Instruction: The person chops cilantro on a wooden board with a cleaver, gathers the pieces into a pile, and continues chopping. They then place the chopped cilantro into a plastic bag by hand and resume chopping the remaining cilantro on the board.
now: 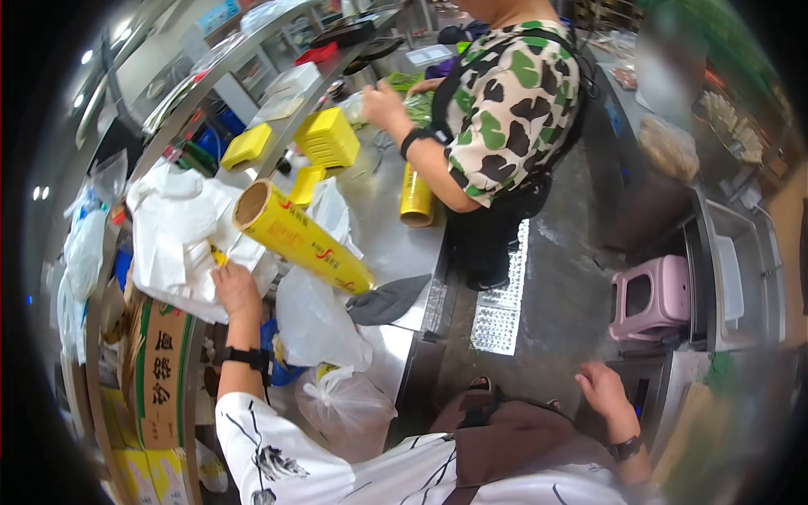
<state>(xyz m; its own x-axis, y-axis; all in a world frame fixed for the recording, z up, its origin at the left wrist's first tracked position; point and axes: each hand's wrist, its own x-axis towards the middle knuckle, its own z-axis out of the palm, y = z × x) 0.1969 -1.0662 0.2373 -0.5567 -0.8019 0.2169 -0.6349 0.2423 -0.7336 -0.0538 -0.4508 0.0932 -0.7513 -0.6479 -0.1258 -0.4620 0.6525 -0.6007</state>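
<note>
My left hand reaches to the edge of a pile of white plastic bags, its fingers bent beside a small yellow item; whether they grip anything is hidden. Just right of it, a large yellow roll of wrap lies slanted, above a clear plastic bag and beside a dark grey cloth. My right hand hangs at my right side over the floor, fingers apart, holding nothing.
A co-worker in a patterned shirt stands at the steel counter, near stacked yellow trays and a second yellow roll. A tied bag sits low. A pink stool stands right, beside a sink.
</note>
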